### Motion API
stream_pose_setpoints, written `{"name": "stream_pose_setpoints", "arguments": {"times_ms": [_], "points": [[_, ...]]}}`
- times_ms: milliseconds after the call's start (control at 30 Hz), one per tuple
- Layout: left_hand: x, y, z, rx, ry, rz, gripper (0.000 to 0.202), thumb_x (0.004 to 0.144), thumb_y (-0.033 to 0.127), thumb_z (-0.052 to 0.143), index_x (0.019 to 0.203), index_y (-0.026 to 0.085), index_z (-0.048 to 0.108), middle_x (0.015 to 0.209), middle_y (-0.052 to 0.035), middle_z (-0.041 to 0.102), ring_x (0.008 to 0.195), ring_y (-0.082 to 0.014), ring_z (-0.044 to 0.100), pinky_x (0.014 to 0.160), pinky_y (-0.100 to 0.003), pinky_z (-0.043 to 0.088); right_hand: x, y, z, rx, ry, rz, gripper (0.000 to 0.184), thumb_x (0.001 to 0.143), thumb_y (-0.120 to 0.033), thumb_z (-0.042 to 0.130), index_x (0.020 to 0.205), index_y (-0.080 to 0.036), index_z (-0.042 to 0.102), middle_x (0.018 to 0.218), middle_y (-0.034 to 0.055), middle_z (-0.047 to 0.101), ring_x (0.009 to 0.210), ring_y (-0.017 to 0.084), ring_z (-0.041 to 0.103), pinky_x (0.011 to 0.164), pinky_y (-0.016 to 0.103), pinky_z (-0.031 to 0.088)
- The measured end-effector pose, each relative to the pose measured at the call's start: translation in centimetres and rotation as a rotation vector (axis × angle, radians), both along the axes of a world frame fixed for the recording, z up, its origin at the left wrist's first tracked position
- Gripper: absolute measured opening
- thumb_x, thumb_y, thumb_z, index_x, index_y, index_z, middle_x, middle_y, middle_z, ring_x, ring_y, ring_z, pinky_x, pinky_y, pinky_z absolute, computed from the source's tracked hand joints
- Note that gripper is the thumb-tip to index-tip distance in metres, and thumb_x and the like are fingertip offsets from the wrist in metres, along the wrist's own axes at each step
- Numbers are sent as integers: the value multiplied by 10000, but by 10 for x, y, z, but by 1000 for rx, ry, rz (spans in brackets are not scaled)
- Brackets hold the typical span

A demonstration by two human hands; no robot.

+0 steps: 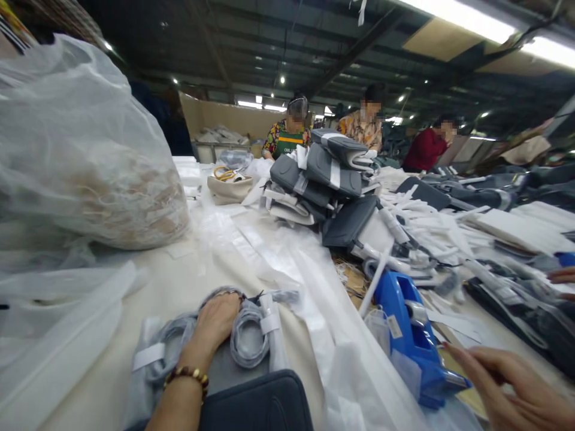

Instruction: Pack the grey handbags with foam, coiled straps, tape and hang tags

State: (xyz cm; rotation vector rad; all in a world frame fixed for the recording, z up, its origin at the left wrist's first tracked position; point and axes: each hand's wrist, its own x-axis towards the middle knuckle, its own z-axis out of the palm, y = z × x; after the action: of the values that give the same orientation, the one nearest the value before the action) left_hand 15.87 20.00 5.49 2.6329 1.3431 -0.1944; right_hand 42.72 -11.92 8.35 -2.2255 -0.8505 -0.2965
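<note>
My left hand (219, 317), a beaded bracelet at its wrist, rests over the upper part of a dark grey bag (258, 404) lying at the table's front. Its fingers curl over the bag's far edge, with the tips partly hidden. Coiled grey straps (250, 333) lie on both sides of that hand, beside rolled parts wrapped with white bands (270, 324). At the right, my right hand (516, 383) is open, its index finger stretched toward the cutting end of a blue tape dispenser (411, 353). Nothing shows in its fingers.
Folded dark grey bags (335, 170) are piled beyond the dispenser. A big translucent plastic bag (90, 149) stands at left. Yellow-handled scissors (224, 173) lie on a beige pouch (230, 190). Plastic sheets (309, 293) cover the middle. Several people are across the table; another person's hand (563, 275) shows at right.
</note>
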Motion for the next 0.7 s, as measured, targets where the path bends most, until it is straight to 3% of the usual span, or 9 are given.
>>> {"name": "stream_pose_setpoints", "arguments": {"times_ms": [67,133,267,333,500,700], "points": [[0,2,0,-20,-11,-3,299,893,151,336,903,116,633,964,-147,676,901,-240,640,779,-335,454,-33,52,10,-97,89,147,426,805,-594,480,606,-222,540,562,-11,529,518,157,498,496,260,378],[-1,3,-1,-29,-24,5,292,887,155,345,899,124,636,965,-135,678,905,-230,637,787,-323,452,-54,110,10,-126,111,288,484,870,-561,388,533,-218,443,496,-24,466,474,138,461,490,248,372],[-3,3,-6,-23,-71,39,304,866,140,339,890,142,641,924,-116,676,890,-226,632,776,-321,453,-67,213,-8,-255,-65,478,180,822,-346,591,748,-187,552,746,15,595,677,152,556,638,240,422],[-3,4,-8,-23,-97,48,320,852,120,329,885,144,647,905,-114,674,882,-233,631,767,-331,458,-69,250,-17,-329,-125,539,146,766,-282,673,792,-179,573,812,37,611,768,178,569,689,257,416],[-4,6,-11,-36,-145,47,337,820,85,331,878,146,658,888,-112,671,884,-244,623,767,-349,462,-76,301,-34,-481,-218,619,83,756,-184,664,699,-190,605,784,66,633,800,227,567,691,293,374],[-5,6,-14,-51,-167,39,367,822,68,308,887,138,661,883,-124,666,908,-246,615,787,-360,455,-69,315,-41,-605,-202,642,150,841,-189,584,699,-169,629,779,81,656,782,199,594,679,259,375]]}}
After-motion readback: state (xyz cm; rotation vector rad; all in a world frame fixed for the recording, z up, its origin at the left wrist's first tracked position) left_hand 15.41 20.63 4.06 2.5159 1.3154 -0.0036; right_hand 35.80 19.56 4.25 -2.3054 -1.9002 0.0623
